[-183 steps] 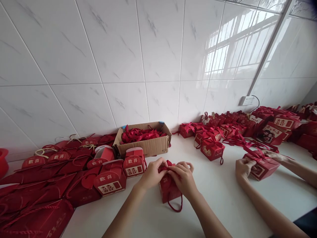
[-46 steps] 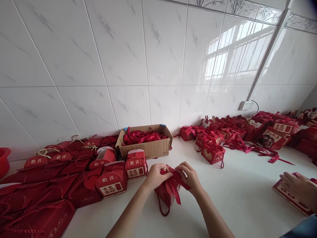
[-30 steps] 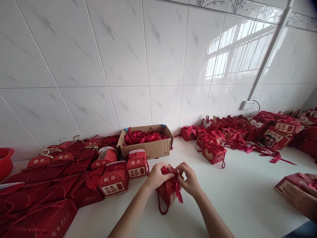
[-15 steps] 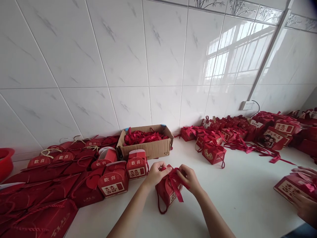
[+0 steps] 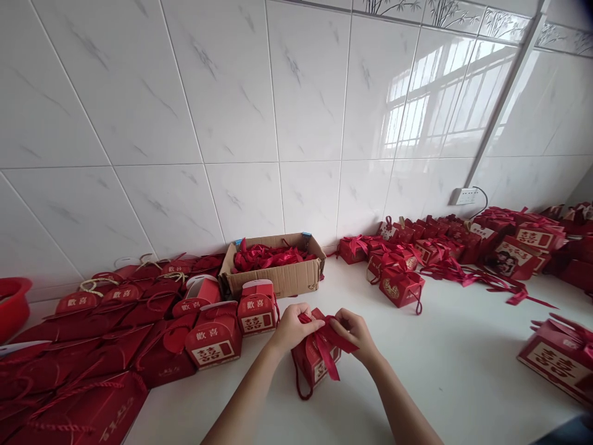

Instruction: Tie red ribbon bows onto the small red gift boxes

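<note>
A small red gift box (image 5: 306, 358) with gold print and a cord handle stands on the white table in front of me. Across its top runs a red ribbon (image 5: 327, 352) shaped into a bow, one tail hanging down the front. My left hand (image 5: 296, 329) pinches the bow's left loop between thumb and fingers. On the other side my right hand (image 5: 354, 335) is closed on the right part of the ribbon, just above the box. The bow's knot is partly covered by my fingers.
Behind stands a cardboard box (image 5: 273, 281) of red ribbons. Rows of red gift boxes (image 5: 213, 337) fill the left side. Ribboned boxes (image 5: 402, 285) and loose ribbons (image 5: 467, 278) lie to the right. Another ribboned box (image 5: 556, 358) is at the right edge; a red basin (image 5: 13, 306) sits far left.
Both hands stay at the bow, and the ribbon's right part is spread slightly further right. At the right edge, another person's hands have left the ribboned box.
</note>
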### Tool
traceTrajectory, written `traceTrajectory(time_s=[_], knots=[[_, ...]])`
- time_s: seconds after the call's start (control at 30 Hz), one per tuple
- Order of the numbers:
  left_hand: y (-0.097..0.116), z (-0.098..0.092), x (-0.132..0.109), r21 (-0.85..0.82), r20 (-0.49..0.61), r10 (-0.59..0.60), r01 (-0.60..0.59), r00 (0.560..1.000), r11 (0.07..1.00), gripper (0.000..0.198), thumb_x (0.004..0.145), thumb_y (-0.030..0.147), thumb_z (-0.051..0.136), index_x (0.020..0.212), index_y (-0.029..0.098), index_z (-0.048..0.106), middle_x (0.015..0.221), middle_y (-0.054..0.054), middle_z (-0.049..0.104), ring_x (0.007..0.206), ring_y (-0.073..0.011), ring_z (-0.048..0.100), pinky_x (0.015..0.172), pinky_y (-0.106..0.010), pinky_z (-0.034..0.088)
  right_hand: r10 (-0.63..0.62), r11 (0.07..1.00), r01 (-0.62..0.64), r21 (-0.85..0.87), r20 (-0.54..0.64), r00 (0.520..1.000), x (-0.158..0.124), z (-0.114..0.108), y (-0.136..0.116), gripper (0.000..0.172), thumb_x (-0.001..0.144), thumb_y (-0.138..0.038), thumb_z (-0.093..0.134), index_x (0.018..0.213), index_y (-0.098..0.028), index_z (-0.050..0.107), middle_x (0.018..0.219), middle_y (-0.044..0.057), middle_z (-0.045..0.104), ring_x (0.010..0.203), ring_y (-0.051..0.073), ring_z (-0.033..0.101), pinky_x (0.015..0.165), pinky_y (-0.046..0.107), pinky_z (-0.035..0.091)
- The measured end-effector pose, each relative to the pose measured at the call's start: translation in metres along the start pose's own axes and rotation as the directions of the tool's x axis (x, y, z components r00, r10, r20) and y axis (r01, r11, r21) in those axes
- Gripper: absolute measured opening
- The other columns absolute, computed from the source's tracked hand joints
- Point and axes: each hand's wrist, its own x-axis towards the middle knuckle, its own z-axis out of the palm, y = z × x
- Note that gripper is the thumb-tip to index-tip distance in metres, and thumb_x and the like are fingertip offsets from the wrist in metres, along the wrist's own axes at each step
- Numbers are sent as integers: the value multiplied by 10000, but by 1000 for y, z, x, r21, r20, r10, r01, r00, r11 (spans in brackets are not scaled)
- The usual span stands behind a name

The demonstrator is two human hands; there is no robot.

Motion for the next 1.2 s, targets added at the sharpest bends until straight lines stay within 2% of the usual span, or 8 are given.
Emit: traceTrajectory(time_s=[0.43,0.6,0.77,0.93,1.0,1.07,1.13,1.2], knots=[[4,-3,-5,110,119,17,-30,993,993,365,649,378,701,523,186,417,713,2,571,687,-143,520,677,-259,416,-33,999,33,25,15,999,-1,-8,-2,320,840,-397,517,608,-197,428,580,-38,408,550,111,343,506,234,291],[13,-8,-8,130,181,-7,-17,984,991,278,651,363,711,626,186,498,702,13,585,688,-155,553,660,-256,434,-13,993,-8,118,170,985,0,-16,6,350,832,-529,533,817,-183,583,798,32,597,689,150,543,588,248,436],[36,-37,-20,261,42,100,-107,994,959,362,694,334,696,1006,249,535,1064,-36,608,999,-214,562,865,-302,430,-109,925,-118,362,548,829,-5,-23,10,1146,488,-590,798,1449,-281,255,1404,164,420,1201,292,486,880,405,460],[32,-92,-30,638,-161,143,-7,977,770,202,744,179,545,936,242,558,1120,-44,589,1109,-243,511,946,-348,400,-49,947,-153,282,597,801,-10,-22,-1,1139,515,-272,848,1460,-317,212,1350,114,489,1120,258,558,884,386,479],[22,-109,-31,706,-240,68,126,969,697,223,710,172,560,926,227,567,1093,-71,599,1089,-290,516,916,-402,412,12,959,-154,238,510,860,-7,-26,8,1080,499,-265,850,1426,-299,297,1284,105,542,1077,270,581,861,401,494],[13,-119,-32,714,-288,20,201,958,670,237,685,190,593,919,222,575,1060,-91,615,1077,-334,520,903,-461,399,140,983,-155,97,151,979,-1,-30,25,988,543,-342,822,1399,-257,338,1213,123,577,1054,303,581,857,461,484],[7,-122,-30,706,-307,8,222,952,673,285,678,203,612,958,228,568,1087,-101,624,1102,-347,514,936,-501,354,144,977,-191,-96,-367,919,6,-32,45,943,599,-445,761,1392,-171,330,1258,202,508,1161,381,479,928,560,395],[4,-120,-28,694,-320,4,231,947,682,336,696,207,603,1025,234,543,1098,-101,639,1093,-326,537,978,-518,300,74,952,-232,-198,-589,804,10,-28,60,912,672,-507,676,1393,-100,295,1337,274,387,1266,433,329,989,621,274]])
